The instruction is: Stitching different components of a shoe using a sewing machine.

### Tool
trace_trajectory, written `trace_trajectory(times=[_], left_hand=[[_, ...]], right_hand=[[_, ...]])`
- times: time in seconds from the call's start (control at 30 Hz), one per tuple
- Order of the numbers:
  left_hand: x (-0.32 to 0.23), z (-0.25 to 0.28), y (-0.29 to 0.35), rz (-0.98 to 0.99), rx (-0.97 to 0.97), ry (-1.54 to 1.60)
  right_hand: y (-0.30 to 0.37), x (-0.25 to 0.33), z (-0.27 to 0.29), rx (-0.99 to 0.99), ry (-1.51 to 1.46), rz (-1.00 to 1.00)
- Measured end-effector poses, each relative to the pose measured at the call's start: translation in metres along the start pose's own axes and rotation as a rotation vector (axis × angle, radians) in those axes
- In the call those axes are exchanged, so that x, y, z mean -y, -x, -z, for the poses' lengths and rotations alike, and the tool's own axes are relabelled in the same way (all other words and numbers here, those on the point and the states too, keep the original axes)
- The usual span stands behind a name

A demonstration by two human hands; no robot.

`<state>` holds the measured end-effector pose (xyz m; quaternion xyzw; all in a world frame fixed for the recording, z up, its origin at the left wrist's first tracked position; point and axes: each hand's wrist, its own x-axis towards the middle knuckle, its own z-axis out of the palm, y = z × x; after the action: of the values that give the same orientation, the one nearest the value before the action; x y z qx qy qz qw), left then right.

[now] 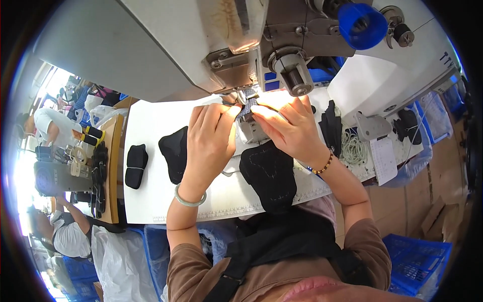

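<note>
Under the lit head of a sewing machine, my left hand and my right hand pinch a small dark grey fabric piece from either side. The fingertips of both hands are close to the needle area, and what lies beneath them is partly hidden. A black shaped fabric piece with pale marked lines lies just below my right hand and hangs over the table's front edge. Beside my left wrist rests a second stack of black cut pieces.
A banded black bundle lies on the white table at the left. Right of the machine are black strips and a coil of pale cord. A blue crate stands on the floor. Other people work at the far left.
</note>
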<state>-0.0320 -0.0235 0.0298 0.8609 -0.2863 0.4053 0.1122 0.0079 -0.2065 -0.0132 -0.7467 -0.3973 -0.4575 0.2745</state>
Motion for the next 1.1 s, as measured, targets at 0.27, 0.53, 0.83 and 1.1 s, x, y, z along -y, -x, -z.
trace_trajectory(times=[0.27, 0.53, 0.83, 1.1], left_hand=[[-0.025, 0.0, 0.001, -0.008, 0.117, -0.312], [0.036, -0.014, 0.018, 0.088, 0.004, 0.525], [0.026, -0.009, 0.02, -0.142, -0.025, 0.353], [-0.008, -0.007, 0.023, -0.004, -0.023, 0.145]], right_hand=[[-0.005, 0.003, 0.0, 0.006, 0.009, -0.085], [-0.004, 0.0, -0.001, -0.029, -0.016, -0.083], [0.015, 0.008, -0.007, -0.065, -0.143, 0.221], [0.012, 0.001, 0.004, -0.012, -0.221, 0.198]])
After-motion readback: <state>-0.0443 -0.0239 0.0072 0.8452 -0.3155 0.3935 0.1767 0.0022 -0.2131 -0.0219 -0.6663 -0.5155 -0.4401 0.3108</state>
